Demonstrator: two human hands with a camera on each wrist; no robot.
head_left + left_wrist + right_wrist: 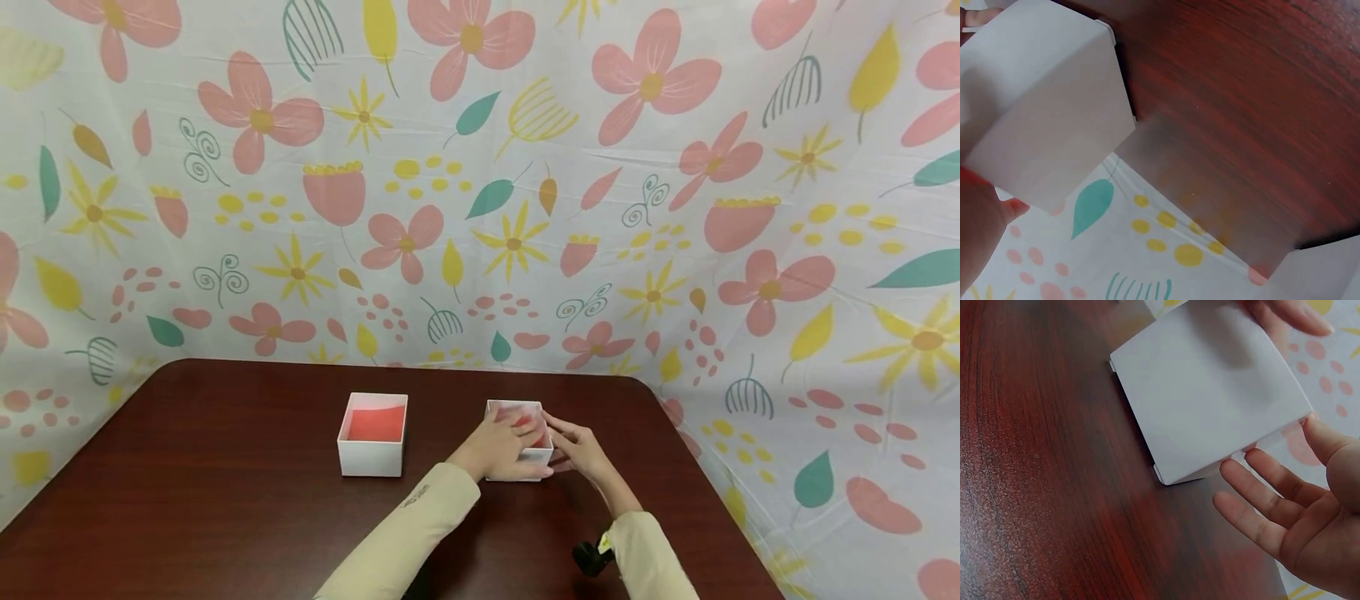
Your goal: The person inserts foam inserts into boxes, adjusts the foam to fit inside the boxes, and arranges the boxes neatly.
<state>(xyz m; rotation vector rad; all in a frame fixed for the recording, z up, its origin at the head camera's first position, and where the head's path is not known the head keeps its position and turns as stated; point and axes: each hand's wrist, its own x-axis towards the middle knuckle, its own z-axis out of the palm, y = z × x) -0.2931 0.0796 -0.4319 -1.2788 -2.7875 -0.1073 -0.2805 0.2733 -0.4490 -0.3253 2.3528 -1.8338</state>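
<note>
In the head view, my left hand [498,446] lies over the right-hand white box [535,457], fingers spread across its opening and thumb along the front. Red material [529,425] shows inside between the fingers. My right hand [583,457] is at the box's right side. Seen from the right wrist, the box [1204,394] stands on the table; the right hand [1297,512] touches its side with fairly straight fingertips, thumb at the top corner. Part of the left hand [1300,315] shows beyond it. From the left wrist, the box [1054,112] hides most of the fingers.
A second white box [371,458], with red material [377,423] inside, stands to the left on the dark wooden table [247,483]. Its edge [1329,272] shows in the left wrist view. Behind the table hangs a flower-patterned cloth [450,167]. A black object [591,558] is by the right sleeve.
</note>
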